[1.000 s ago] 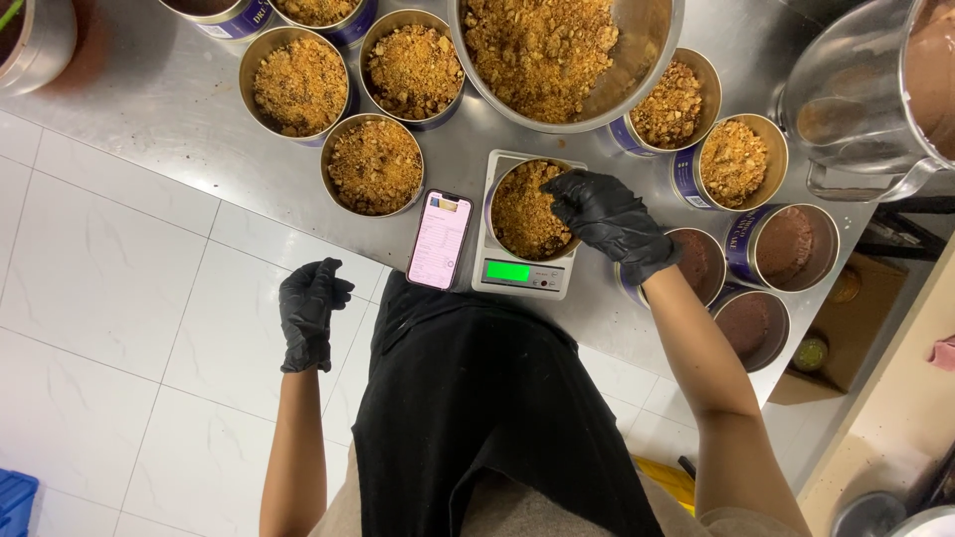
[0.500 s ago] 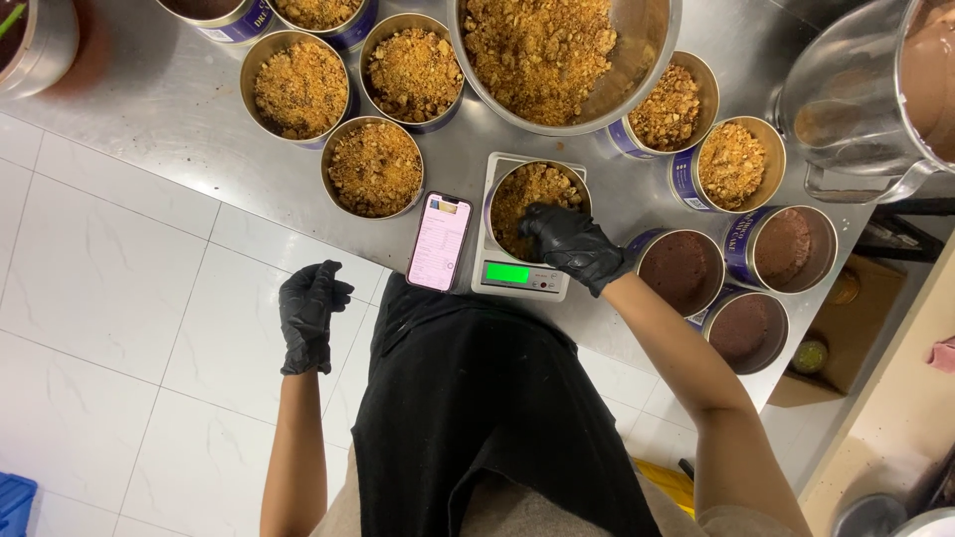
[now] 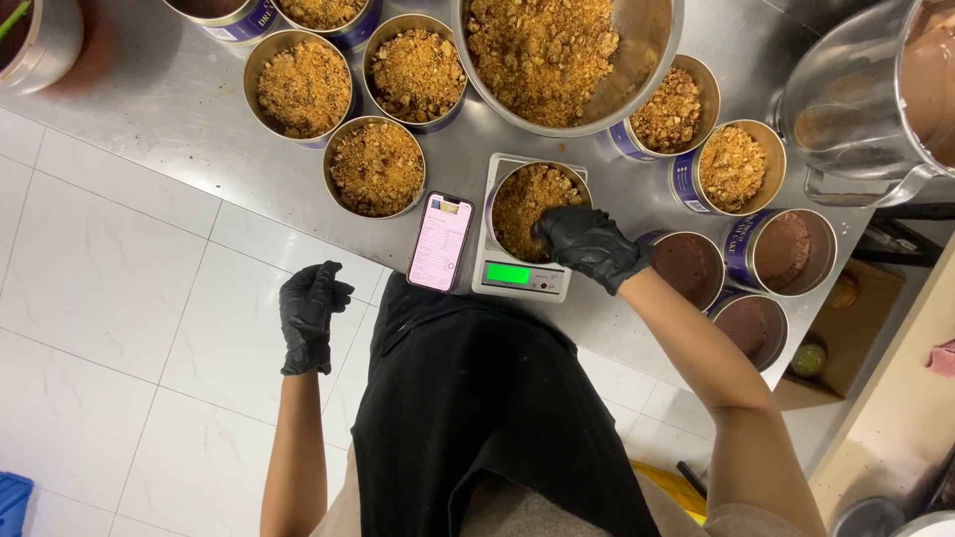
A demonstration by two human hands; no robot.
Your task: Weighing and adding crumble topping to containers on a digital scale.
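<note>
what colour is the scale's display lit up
Green: the scale's display glows bright green, seen in the head view.

Person wears thin, glossy black disposable gloves on left hand (image 3: pixel 310 316) and right hand (image 3: pixel 589 245), cuffs ending at the wrists, forearms unsleeved, plus a long black cloth apron (image 3: pixel 487 418) over a beige garment visible at the lower edge.

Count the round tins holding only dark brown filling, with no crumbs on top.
3 dark-filled tins, clustered at the counter's right edge: one beside the right hand, one right of it, one nearest the person. None looks hidden.
</note>
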